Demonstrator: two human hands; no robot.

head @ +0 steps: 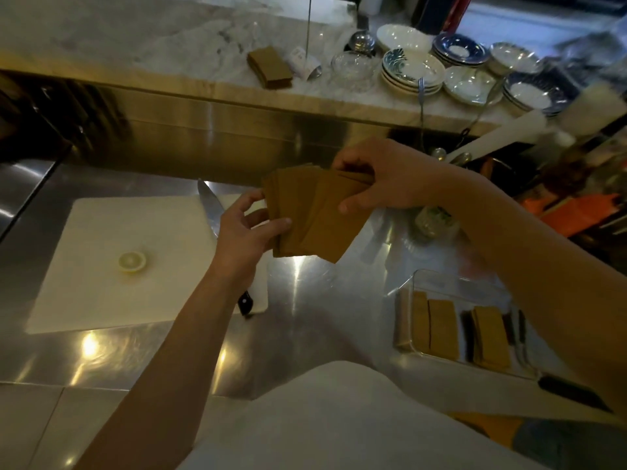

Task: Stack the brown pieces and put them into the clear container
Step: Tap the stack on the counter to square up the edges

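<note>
1. Brown pieces (315, 215), thin and flat, are fanned out in the air above the steel surface (142, 347), held between both hands.
2. Right hand (383, 178) is closed on the far end of the fan, thumb on top and fingers behind.
3. Left hand (244, 232) pinches the near left edge, thumb on the top piece, fingers curled behind.
4. Clear container (464, 320) sits on the surface to the right, below the right forearm; several brown stacks lie side by side in it.
5. One more brown stack (269, 66) rests on the marble ledge (135, 39) at the back, well apart from the hands.
6. White board (135, 259) lies to the left with a knife (212, 206) across its right edge and a small pale round slice (132, 262) on it.
7. Stacked plates (412, 71) and bowls crowd the ledge at the right.
</note>
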